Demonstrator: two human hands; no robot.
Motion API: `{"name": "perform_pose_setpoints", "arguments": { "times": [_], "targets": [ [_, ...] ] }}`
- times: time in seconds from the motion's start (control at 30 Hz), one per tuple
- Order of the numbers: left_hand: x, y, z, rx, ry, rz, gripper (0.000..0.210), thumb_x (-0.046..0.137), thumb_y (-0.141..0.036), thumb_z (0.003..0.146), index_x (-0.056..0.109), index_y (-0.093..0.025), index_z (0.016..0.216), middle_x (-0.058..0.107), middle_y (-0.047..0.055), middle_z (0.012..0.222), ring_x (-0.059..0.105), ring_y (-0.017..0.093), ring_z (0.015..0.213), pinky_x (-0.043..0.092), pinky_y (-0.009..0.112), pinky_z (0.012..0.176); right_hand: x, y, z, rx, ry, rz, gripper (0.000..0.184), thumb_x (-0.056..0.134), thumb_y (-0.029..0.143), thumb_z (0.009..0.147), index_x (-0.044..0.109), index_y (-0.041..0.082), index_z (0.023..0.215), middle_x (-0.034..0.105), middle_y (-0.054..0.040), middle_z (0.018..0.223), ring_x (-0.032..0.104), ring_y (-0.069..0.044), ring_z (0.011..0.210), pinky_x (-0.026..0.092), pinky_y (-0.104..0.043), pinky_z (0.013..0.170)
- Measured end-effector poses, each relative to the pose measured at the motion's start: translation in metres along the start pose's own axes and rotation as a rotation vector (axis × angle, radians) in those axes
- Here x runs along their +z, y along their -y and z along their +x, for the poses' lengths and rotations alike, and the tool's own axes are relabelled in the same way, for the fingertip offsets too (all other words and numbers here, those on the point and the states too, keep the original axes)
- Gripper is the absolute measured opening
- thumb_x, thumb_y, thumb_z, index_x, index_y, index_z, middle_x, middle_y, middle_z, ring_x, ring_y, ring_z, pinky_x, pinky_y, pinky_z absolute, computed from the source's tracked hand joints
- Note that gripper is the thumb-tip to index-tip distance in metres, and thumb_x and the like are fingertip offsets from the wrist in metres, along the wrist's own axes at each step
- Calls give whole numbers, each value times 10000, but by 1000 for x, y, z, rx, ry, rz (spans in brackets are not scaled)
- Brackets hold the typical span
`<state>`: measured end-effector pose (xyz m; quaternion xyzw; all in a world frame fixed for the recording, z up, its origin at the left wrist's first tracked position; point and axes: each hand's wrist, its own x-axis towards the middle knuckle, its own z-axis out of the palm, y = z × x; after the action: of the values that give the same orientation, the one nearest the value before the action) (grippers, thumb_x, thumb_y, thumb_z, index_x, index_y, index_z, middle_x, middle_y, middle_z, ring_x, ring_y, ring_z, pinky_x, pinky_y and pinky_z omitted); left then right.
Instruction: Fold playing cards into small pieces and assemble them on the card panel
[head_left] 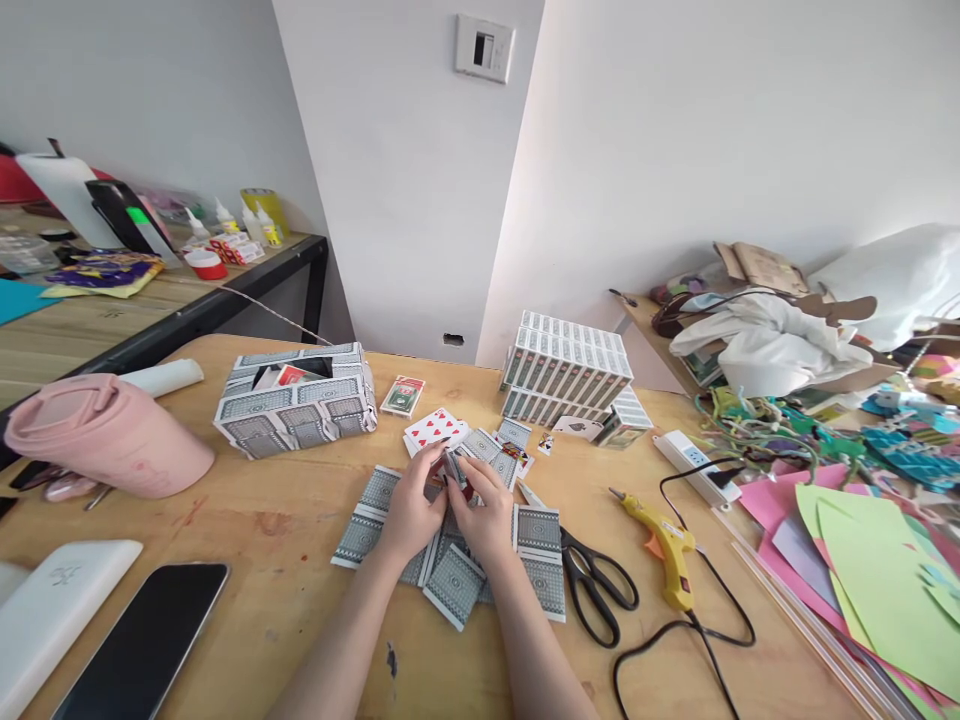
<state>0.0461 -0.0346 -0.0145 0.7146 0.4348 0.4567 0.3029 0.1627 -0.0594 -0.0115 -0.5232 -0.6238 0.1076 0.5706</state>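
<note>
Both my left hand [414, 505] and my right hand [484, 505] are closed on a small playing card [455, 467] between them, its edges pinched by my fingertips. How the card is folded is partly hidden by my fingers. Under and around my hands lie grey-backed playing cards [456, 585], several set edge to edge. Beyond my fingertips are face-up cards, among them a red hearts card [435, 427]. To the right, black-handled scissors [598, 583] rest with their blades partly beneath the cards.
A card-covered box [300, 400] stands at the back left, near a red card pack [403, 395]. Stacked card packs [566, 370] rise at the back right. A yellow glue gun [664, 548] with a trailing cord, a power strip [694, 465], a phone [146, 640] and a pink bottle [109, 437] lie around.
</note>
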Motion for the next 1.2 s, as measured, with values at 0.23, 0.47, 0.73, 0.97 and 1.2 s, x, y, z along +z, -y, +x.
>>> {"name": "perform_pose_setpoints", "arguments": {
  "times": [0.23,0.47,0.73,0.97,1.2],
  "targets": [
    [-1,0,0,-15,-7,12,535,466,-71,750,389,-216,1259,465,99,1298,447,219,1199,400,418,993,-2,7,3,10,51,4,295,511,168,783,641,203,1045,653,-100,985,617,-194,908,527,-318,783],
    [-1,-3,0,-9,-3,61,491,487,-136,780,392,-225,1254,491,90,1266,479,212,1164,424,394,968,-1,10,2,42,80,50,250,462,160,808,662,199,952,654,-94,935,620,-176,820,522,-289,697],
    [-2,-12,1,171,41,227,533,451,-137,802,353,-251,1314,454,85,1272,421,230,1195,384,425,1000,-3,8,5,158,72,-36,270,470,214,806,624,178,1025,618,-49,725,540,-154,608,467,-272,581],
    [-5,-14,1,204,73,267,568,495,-149,779,352,-269,1315,481,81,1195,426,245,1149,387,448,974,-6,4,5,254,75,86,234,495,248,793,683,190,919,670,-58,761,574,-174,654,471,-294,627],
    [-6,-9,3,82,-72,314,579,581,-314,764,374,-251,1301,519,87,1108,478,252,1050,420,428,895,-10,-3,13,534,4,483,370,515,436,781,677,131,912,466,28,491,395,-94,450,350,-213,447]
  ]
}}
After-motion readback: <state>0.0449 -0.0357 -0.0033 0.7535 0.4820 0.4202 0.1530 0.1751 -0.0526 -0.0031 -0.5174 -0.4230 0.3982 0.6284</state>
